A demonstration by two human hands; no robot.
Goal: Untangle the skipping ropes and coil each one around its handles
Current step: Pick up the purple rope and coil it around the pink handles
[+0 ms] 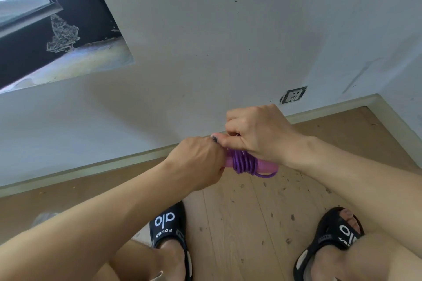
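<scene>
My left grip [201, 162] is clamped round one end of the pink handles [265, 165], fingers curled under, and my right grip [258, 134] pinches something small just above the bundle, most likely the free end of the purple rope [245, 163] (I cannot see the end itself). From the head view, the only one there is, the rope sits in mid-air between my hands, above the wooden floor [228, 212] and in front of the wall [205, 52], already wound in several tight turns round the handles, with one small loop hanging off the lower right.

I judge the cord to be light, thin and springy, likely to slacken if tension drops, so I should hold it taut close to the coil. The handles look stiff and smooth, best held at the bare end.

How the end tucks in is hidden behind my fingers. Any second rope is out of sight. My slippers [170, 228] stand below.
</scene>
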